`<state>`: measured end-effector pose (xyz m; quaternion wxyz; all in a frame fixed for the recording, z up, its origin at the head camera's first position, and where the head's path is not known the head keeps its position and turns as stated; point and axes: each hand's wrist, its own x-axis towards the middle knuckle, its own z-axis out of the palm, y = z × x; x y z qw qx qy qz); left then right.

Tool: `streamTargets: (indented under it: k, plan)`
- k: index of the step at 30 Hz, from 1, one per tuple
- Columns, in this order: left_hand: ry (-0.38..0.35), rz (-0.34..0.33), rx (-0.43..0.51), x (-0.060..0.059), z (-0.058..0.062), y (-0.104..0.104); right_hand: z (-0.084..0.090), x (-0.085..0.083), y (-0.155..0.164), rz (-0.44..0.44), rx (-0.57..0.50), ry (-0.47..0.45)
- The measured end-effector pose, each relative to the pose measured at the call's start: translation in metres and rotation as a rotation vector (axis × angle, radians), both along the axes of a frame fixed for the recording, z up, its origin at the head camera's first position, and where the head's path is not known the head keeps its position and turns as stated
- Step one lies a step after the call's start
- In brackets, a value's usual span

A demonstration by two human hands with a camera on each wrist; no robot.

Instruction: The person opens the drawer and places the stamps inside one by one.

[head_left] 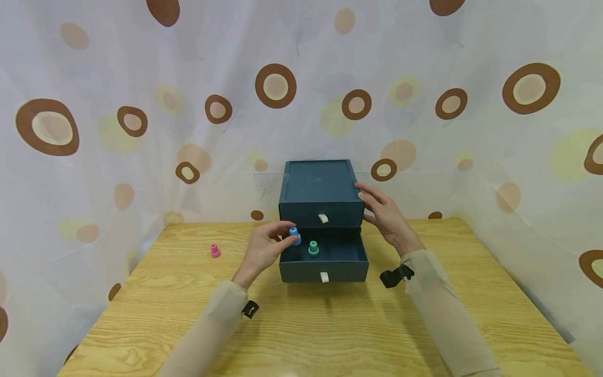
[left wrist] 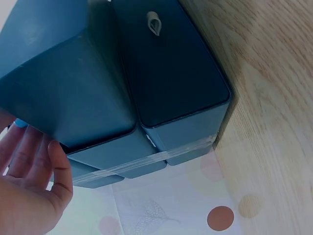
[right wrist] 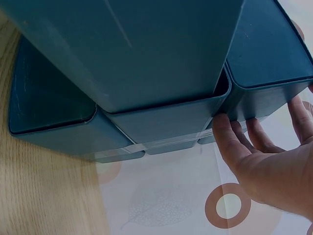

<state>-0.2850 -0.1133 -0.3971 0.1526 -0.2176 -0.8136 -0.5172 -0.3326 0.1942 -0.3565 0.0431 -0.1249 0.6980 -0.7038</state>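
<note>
Head view: the left hand (head_left: 265, 250) pinches a blue peg (head_left: 294, 235) between thumb and fingertips, at the left rim of the open lower drawer (head_left: 325, 269) of a dark teal drawer box (head_left: 320, 188) at the far middle of the wooden table (head_left: 330, 324). A green peg (head_left: 313, 248) stands upright inside that drawer; a pink peg (head_left: 215, 251) stands well apart to the left on the table. The right hand (head_left: 383, 214), fingers straight and slightly spread, rests against the box's right side. Advisable: keep the box braced, carry the blue peg clear of the rim, and lower it beside the green peg without knocking it. Left wrist view: fingers (left wrist: 29, 161) together, near the box underside. Right wrist view: fingertips (right wrist: 230, 137) touch the box's edge.
</note>
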Motion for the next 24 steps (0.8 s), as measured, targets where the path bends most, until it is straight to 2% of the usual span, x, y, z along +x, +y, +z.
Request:
streamTargets:
  k: [4, 9, 16, 24]
  plan:
    - [0.039, -0.001, -0.056, -0.003, -0.001, 0.003, 0.001, 0.0, 0.0, 0.002, 0.003, -0.001]
    - [0.072, -0.011, -0.185, -0.006, -0.002, 0.005, 0.001, 0.001, 0.0, 0.003, 0.0, -0.002]
    - [0.023, -0.089, -0.281, -0.009, 0.002, 0.006, 0.001, 0.002, 0.001, 0.0, -0.005, 0.0]
    - [-0.034, -0.084, -0.352, -0.011, 0.005, 0.006, 0.0, 0.0, -0.001, -0.005, -0.004, 0.004]
